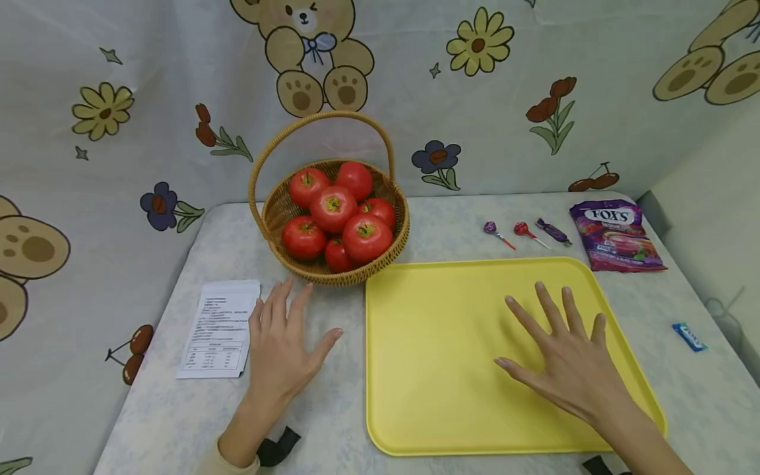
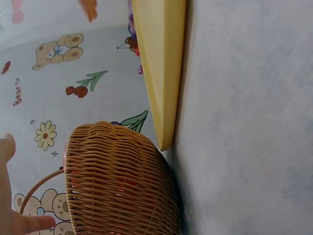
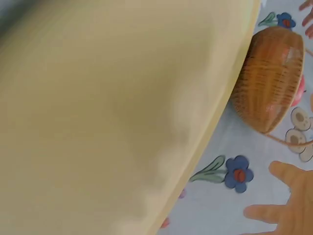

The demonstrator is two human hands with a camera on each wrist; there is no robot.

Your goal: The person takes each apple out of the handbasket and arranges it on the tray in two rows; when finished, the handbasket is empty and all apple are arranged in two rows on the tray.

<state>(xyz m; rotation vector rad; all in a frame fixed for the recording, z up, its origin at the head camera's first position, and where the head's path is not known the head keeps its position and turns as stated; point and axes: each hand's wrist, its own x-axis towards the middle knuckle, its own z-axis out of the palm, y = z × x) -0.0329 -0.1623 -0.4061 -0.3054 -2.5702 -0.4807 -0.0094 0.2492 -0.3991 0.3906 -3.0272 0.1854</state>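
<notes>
My left hand point(image 1: 280, 349) holds nothing; its fingers are extended just in front of a wicker basket point(image 1: 341, 280) and beside a white printed packet point(image 1: 218, 330). Several red tomatoes point(image 1: 334, 208) fill the basket, whose tall handle arches above them. Over the right part of a yellow tray point(image 1: 439, 356), my right hand point(image 1: 572, 366) is spread wide with nothing in it. The left wrist view shows the woven side of the basket point(image 2: 120, 181) close by, with the edge of the tray point(image 2: 168, 73) above it. The right wrist view is mostly filled by the tray point(image 3: 107, 107).
Behind the tray lie a purple lollipop point(image 1: 490, 227), a red lollipop point(image 1: 522, 229) and a purple wrapped candy point(image 1: 553, 231). A purple FOX'S candy bag point(image 1: 617, 236) sits at the back right corner. A small blue wrapped candy point(image 1: 689, 337) is near the right edge. A patterned cloth hangs behind.
</notes>
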